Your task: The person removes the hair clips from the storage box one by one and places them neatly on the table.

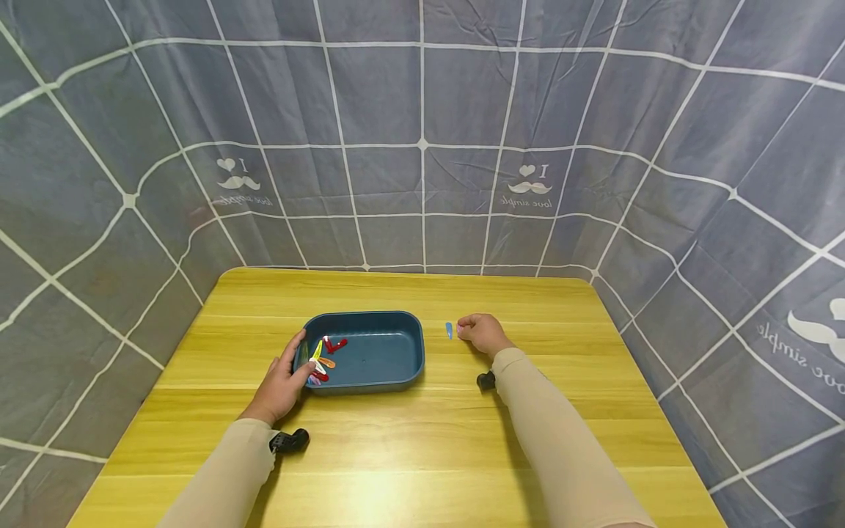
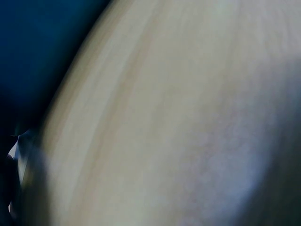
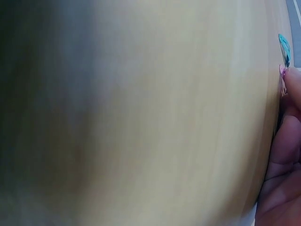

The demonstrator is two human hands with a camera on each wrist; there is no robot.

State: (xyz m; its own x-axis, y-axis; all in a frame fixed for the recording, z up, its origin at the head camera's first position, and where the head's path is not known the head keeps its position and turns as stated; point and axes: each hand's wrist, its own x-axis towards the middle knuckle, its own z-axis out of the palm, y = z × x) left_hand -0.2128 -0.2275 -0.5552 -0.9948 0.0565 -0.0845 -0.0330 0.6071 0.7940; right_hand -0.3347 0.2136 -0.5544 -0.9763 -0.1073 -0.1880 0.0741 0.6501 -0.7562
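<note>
My left hand point(image 1: 279, 389) grips the left end of a dark blue plastic tub point(image 1: 379, 378), thumb over the rim and fingers along the outer wall. Inside, near that thumb, lie several snap hair clips, among them a yellow clip point(image 1: 317, 350), an orange clip point(image 1: 327, 362) and a red clip point(image 1: 339, 345). Right of the tub, my right hand point(image 1: 485, 335) pinches a pink hair clip point(image 3: 282, 70) at the tabletop, its fingers partly covering it. Just left of those fingertips lies a blue hair clip point(image 1: 449, 331), which looks teal in the right wrist view.
Everything stands on a yellow wood-grain table point(image 1: 396, 455). A grey curtain point(image 1: 462, 183) with white grid lines hangs behind the table and along both sides. Black wrist cameras point(image 1: 290, 441) sit at both cuffs. The left wrist view is mostly blurred tabletop and tub wall.
</note>
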